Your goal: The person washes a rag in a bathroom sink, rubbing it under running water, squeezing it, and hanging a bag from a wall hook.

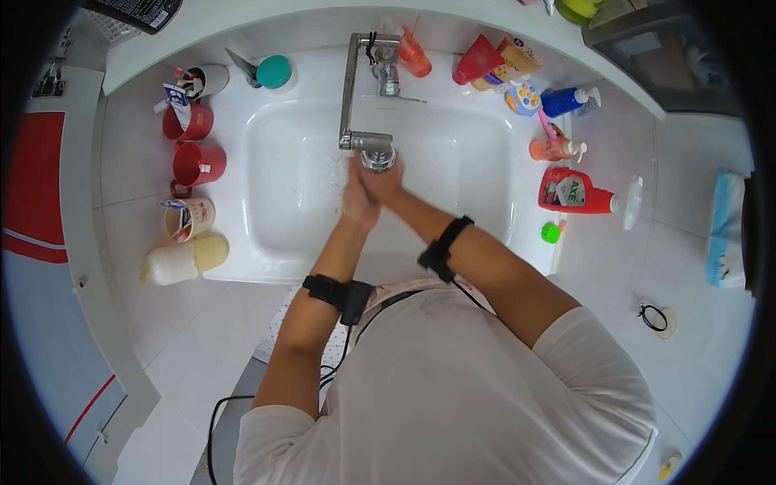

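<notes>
Both my hands meet under the spout of a chrome tap (377,145) over the white sink (279,174). My left hand (359,200) lies against my right hand (387,181), and the two touch at the palms or wrists. The tap head covers most of their fingers, and the rest is blurred, so how far they are bent cannot be made out. Splashes of water show just left of my left hand. No object is visible in either hand.
Along the left rim stand red mugs (200,164), a cream cup (191,218) and a pale bottle (171,263). Pump bottles (558,101), a red bottle (574,192) and a green cap (550,233) line the right rim. Black straps (440,250) with cables circle my forearms.
</notes>
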A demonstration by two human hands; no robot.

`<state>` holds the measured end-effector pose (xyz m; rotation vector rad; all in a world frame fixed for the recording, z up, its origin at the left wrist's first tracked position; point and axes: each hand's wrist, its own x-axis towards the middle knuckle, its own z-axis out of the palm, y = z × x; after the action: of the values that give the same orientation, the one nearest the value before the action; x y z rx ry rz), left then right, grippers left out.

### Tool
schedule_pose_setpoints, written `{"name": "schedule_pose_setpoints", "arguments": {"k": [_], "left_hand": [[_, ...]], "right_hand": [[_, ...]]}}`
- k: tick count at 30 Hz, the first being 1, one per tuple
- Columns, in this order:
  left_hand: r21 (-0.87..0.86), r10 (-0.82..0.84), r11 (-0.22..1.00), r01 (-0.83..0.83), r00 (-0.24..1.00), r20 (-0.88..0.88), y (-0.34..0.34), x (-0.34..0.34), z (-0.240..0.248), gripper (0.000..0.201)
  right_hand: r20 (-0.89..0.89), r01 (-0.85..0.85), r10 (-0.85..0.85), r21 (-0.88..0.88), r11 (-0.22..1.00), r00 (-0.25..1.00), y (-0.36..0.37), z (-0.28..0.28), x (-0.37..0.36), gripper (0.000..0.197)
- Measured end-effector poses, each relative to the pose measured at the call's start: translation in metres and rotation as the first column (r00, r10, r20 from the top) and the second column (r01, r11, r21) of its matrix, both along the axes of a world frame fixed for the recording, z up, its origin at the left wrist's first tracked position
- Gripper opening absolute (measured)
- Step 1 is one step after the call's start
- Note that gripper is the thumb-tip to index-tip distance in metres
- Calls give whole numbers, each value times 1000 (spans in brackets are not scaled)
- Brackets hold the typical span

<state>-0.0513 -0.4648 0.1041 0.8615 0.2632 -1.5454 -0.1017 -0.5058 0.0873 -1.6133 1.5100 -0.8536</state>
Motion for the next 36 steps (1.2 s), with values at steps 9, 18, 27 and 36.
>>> {"name": "schedule_pose_setpoints", "arguments": {"k": [9, 18, 27, 36], "left_hand": [[-119, -150, 981, 154, 988, 47, 20, 70, -4, 25], [-175, -234, 950, 257, 962, 141, -3, 20, -1, 29], [175, -326, 920, 351, 437, 838, 13, 54, 8, 19], [-193, 53, 981, -37, 996, 76, 7, 40, -17, 29]], "right_hand": [[681, -454, -256, 676, 580, 686, -38, 11, -67, 28], [267, -564, 507, 530, 633, 819, 5, 12, -84, 77], [385, -507, 331, 619, 601, 862, -22, 26, -105, 32], [881, -595, -324, 473, 650, 346, -9, 16, -54, 29]]}}
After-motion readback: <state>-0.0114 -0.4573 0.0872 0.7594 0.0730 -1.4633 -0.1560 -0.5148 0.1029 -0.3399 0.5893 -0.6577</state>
